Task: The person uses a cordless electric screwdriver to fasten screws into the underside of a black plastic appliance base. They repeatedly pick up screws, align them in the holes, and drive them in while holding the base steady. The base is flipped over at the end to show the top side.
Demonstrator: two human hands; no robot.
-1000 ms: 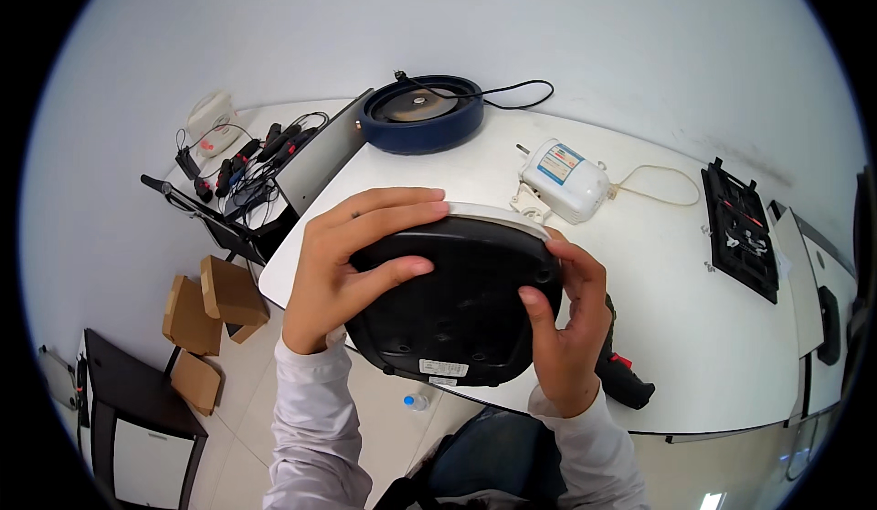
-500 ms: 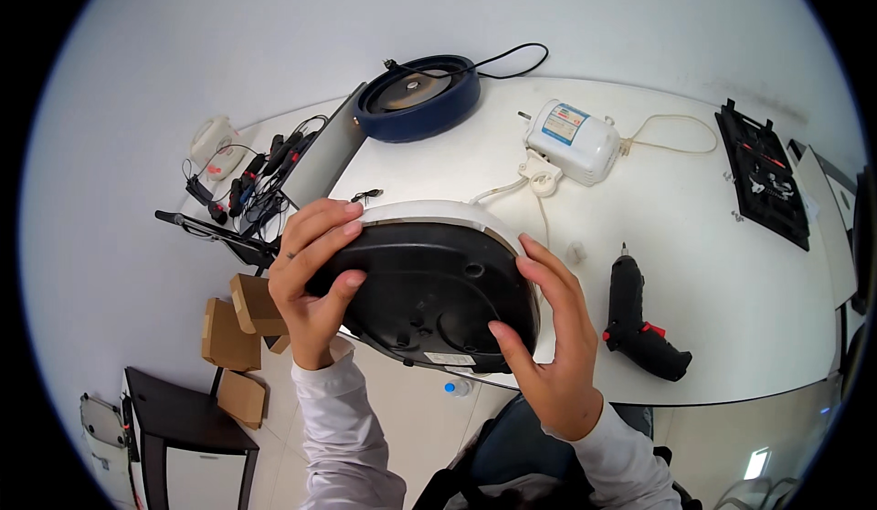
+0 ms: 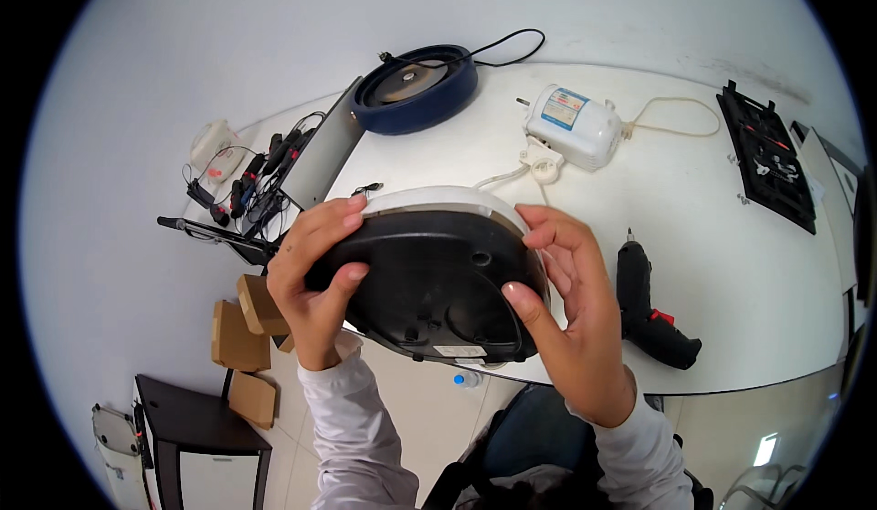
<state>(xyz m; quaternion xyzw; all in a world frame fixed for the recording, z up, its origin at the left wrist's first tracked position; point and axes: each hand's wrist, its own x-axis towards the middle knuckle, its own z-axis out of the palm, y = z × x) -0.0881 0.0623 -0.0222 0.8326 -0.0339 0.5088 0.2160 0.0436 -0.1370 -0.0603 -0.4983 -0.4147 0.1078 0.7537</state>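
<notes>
I hold a rounded appliance housing (image 3: 438, 273) in front of me, its black underside facing me and a white shell showing along its top rim. My left hand (image 3: 315, 277) grips its left edge, fingers over the rim and thumb on the black base. My right hand (image 3: 571, 304) grips the right edge, thumb pressed on the base. The housing hangs above the near edge of the white table (image 3: 731, 263).
On the table lie a black electric screwdriver (image 3: 644, 309), a white motor with cord (image 3: 571, 126), a dark blue round base (image 3: 416, 85) and a black grid tray (image 3: 767, 158). Cables and tools (image 3: 256, 177) sit at the left. Cardboard boxes (image 3: 242, 327) and a black cabinet (image 3: 196, 441) stand on the floor.
The housing has tilted and shifted slightly left and down in view. My right hand has slid up its right edge. The screwdriver has come into fuller view.
</notes>
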